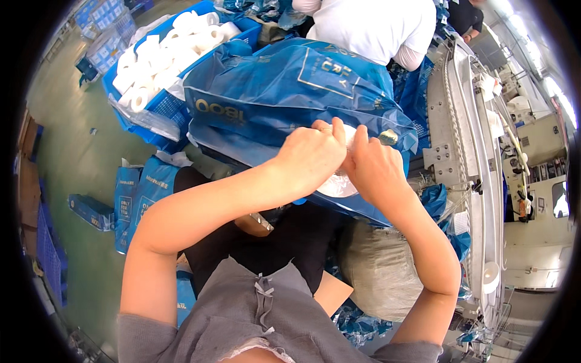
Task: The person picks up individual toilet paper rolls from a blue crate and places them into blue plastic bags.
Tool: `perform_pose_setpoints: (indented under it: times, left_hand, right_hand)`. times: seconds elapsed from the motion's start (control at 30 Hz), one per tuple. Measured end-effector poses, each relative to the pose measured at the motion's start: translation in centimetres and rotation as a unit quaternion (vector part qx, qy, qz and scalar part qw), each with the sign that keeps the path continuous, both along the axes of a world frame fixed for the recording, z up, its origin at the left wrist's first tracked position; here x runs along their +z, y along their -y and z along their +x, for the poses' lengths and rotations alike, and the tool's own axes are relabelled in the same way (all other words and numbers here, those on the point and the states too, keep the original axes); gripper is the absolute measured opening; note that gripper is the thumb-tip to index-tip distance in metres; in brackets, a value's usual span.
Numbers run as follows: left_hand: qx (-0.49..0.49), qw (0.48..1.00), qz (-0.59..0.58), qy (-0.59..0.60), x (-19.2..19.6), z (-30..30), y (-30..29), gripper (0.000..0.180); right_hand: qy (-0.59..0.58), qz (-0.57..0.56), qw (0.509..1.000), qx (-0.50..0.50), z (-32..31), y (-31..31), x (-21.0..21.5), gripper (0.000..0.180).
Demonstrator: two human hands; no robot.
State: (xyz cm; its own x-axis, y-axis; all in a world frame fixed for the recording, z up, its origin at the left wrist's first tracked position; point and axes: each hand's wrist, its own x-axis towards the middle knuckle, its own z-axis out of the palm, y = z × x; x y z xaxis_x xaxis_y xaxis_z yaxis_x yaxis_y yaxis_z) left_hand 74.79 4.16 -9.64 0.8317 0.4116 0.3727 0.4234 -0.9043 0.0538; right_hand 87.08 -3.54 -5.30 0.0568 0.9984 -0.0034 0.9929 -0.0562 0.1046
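In front of me, my left hand and my right hand are close together, fingers bent in a pinch. Both grip a white thing with a shiny clear film. Its lower part shows beneath my hands; the rest is hidden by my fingers, and I cannot make out its kind. Just beyond my hands and behind them lies a large, filled blue plastic bag with pale printing, its surface creased.
At the far left, a blue crate holds several white paper rolls. Blue printed packs stand on the floor to my left. A person in a white top is beyond the bag. A metal conveyor runs along the right, near a wrapped bundle.
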Motion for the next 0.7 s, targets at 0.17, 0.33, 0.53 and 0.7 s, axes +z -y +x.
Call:
perform_pose_setpoints:
  times: [0.17, 0.33, 0.53, 0.7]
  left_hand:
    - [-0.002, 0.999, -0.037, 0.032, -1.6, -0.6, -0.4, 0.021]
    - [0.063, 0.988, -0.130, 0.054, -2.0, -2.9, -1.3, 0.015]
    - [0.067, 0.993, -0.099, 0.015, -1.1, -2.2, 1.1, 0.013]
    - [0.094, 0.916, -0.300, 0.251, -4.2, -5.5, 0.7, 0.017]
  right_hand:
    - [-0.197, 0.045, 0.979, 0.000, 3.2, 1.1, -1.6, 0.020]
    - [-0.394, 0.159, 0.900, -0.093, 5.7, 3.1, -2.0, 0.028]
    - [-0.219, 0.065, 0.972, -0.057, 0.4, 1.8, -1.6, 0.040]
    - [-0.333, 0.061, 0.938, -0.075, 0.6, 2.6, -4.0, 0.045]
